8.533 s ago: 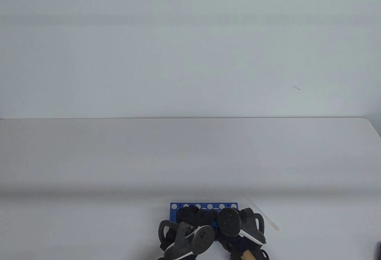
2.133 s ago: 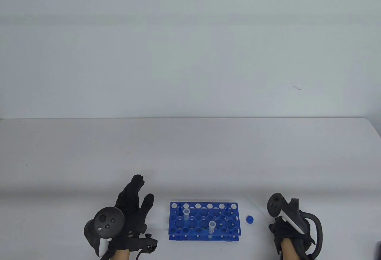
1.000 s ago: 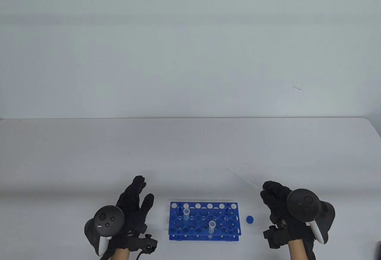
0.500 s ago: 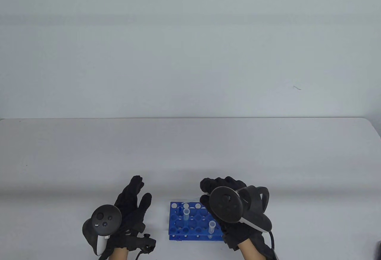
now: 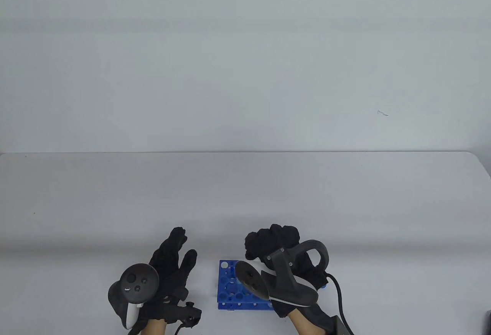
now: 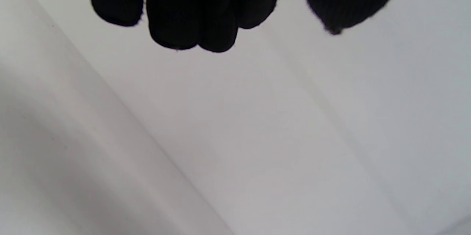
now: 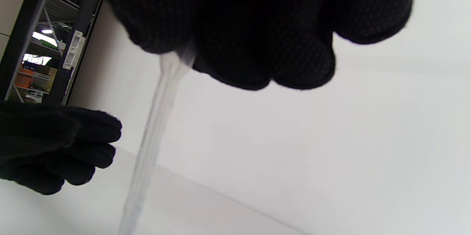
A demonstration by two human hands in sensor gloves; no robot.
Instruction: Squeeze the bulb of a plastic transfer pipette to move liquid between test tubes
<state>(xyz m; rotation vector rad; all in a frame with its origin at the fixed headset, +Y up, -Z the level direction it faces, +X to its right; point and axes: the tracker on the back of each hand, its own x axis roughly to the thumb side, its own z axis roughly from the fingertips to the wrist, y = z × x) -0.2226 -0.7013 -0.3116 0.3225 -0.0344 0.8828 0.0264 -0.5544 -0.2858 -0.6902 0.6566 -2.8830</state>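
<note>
A blue test tube rack [image 5: 228, 285] stands near the table's front edge; my right hand and its tracker cover its right part and hide both tubes. My right hand [image 5: 274, 241] hovers over the rack and grips a clear plastic pipette. In the right wrist view the pipette [image 7: 152, 132] runs down out of my closed fingers [image 7: 257, 36], its stem pointing at the bottom edge; its tip is out of frame. My left hand [image 5: 174, 258] rests flat on the table left of the rack, fingers stretched out and empty; its fingertips [image 6: 191, 17] show in the left wrist view.
The white table [image 5: 245, 197] stretches far behind the rack to a pale wall. A black cable [image 5: 339, 300] trails from my right wrist. My left hand's fingers [image 7: 55, 146] show at the left of the right wrist view, with a shelf [image 7: 40, 43] behind.
My right hand picked the pipette up right of the rack, then swung left over the rack, and has now rolled so its tracker tips leftward. My left hand stayed put.
</note>
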